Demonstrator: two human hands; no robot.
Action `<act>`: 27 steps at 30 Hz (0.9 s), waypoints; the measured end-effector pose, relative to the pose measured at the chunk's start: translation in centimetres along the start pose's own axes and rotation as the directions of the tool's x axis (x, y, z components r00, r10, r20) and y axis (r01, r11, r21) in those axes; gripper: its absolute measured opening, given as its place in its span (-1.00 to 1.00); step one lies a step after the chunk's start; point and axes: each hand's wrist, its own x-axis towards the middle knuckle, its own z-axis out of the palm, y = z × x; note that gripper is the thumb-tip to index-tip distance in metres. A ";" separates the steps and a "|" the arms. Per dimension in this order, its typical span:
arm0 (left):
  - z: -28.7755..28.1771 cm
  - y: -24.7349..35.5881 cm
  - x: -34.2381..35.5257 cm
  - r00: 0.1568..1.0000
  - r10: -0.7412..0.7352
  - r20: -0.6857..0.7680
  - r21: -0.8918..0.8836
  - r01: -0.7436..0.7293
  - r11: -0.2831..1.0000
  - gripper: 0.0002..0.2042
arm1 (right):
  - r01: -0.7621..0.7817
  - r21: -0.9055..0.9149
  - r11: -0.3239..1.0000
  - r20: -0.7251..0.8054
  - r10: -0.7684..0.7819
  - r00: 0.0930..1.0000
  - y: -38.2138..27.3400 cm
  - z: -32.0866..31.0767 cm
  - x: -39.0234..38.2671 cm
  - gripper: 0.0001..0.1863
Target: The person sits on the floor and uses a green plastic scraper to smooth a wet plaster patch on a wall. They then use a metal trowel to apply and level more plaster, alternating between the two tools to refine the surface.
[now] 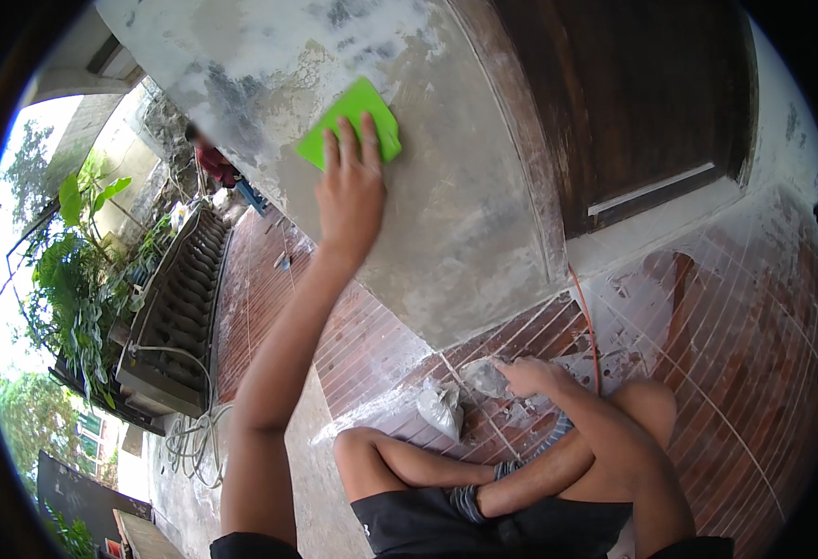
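At eleven o'clock, on the patchy grey wall (456, 214), the left hand (351, 200) lies over a flat green scraper (353, 104).

Its fingers are spread across the scraper's face; the thumb is hidden, so whether it pinches the edge I cannot tell. At four o'clock the right hand (532, 376) reaches low, its fingers at the edge of a grey, plaster-smeared piece (485, 378) — how firmly they close on it I cannot tell. Just beside that, toward six, a whitish plastic bag (441, 408) sits on the red tiled floor (726, 373). An orange cord (587, 326) runs down at three to four o'clock, a dark wooden door (633, 102) stands between one and two, and a balustrade (181, 307) is at nine.
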 end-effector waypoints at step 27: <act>2.7 6.6 2.8 0.997 0.069 -0.046 0.037 -0.068 0.997 -0.46 | -0.060 -0.016 0.998 0.053 0.061 0.997 0.4 0.7 1.8 -0.20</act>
